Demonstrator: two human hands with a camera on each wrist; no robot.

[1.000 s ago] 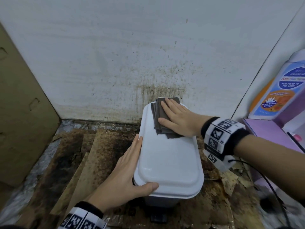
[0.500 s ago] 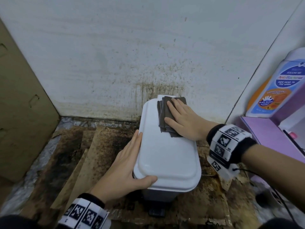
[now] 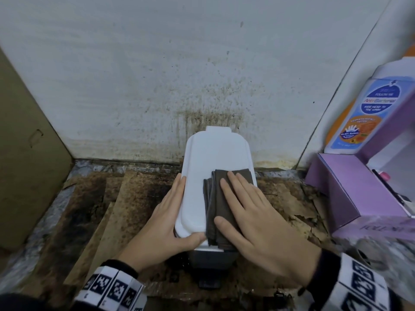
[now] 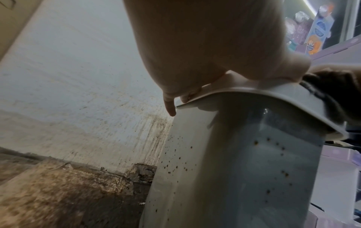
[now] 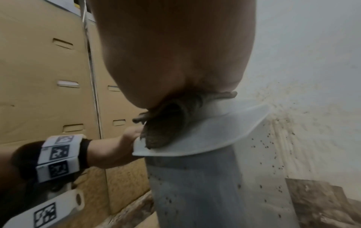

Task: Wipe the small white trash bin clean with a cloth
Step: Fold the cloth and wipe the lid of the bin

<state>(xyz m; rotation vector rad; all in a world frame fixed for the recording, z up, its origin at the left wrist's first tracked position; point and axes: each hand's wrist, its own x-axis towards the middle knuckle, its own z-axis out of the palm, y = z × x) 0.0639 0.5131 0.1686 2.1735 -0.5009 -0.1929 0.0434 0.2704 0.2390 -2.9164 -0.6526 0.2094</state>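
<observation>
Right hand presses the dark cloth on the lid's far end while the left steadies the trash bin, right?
No: in the head view the right hand presses the dark cloth on the near end of the lid; the left hand steadies the trash bin.

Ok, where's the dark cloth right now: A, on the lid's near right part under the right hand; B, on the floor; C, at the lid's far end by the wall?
A: the right hand lies flat on the cloth over the near right part of the lid; the far end is bare.
</observation>
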